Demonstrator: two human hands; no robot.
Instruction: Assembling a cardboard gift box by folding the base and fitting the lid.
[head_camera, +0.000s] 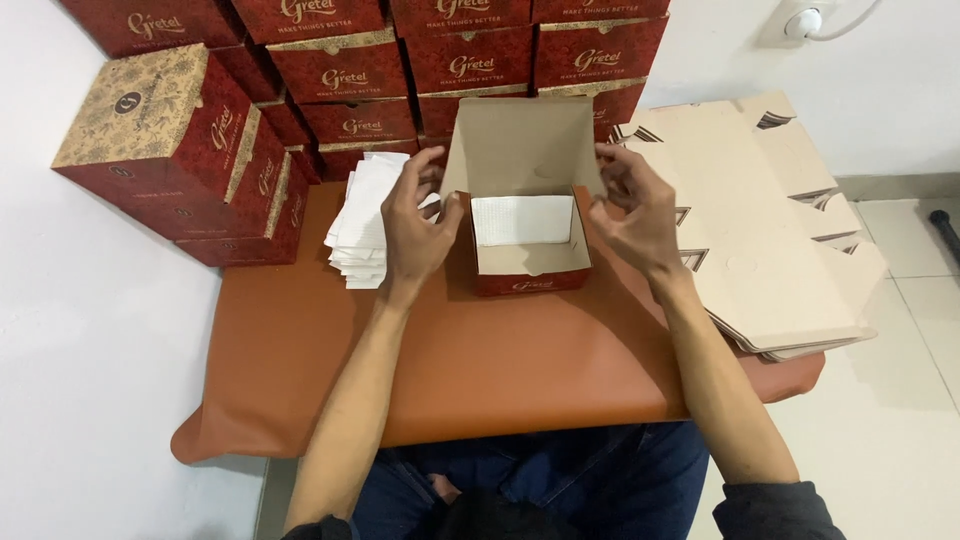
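- open box (527, 245) sits mid counter (480, 370), lid flap up at the far side
- left hand (415, 225) touching box's left wall, fingers loose, grasping nothing
- right hand (635, 215) at right wall, fingers curled, nothing clamped
- box between both hands, equally near
- white paper stack (362, 215) just left

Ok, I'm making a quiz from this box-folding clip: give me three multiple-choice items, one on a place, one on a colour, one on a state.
1. Where is the stack of white paper sheets?
A. beside the left hand
B. inside the open box
C. on the floor

2. What colour is the mat on the work surface?
A. blue
B. orange-brown
C. white

3. What state is the box between the hands?
A. closed
B. lying flat, unfolded
C. open, lid up, white liner inside

Answers:
1 A: the sheets lie just beyond the left hand.
2 B: the mat shows that colour all round the box.
3 C: the right hand is at the raised lid.
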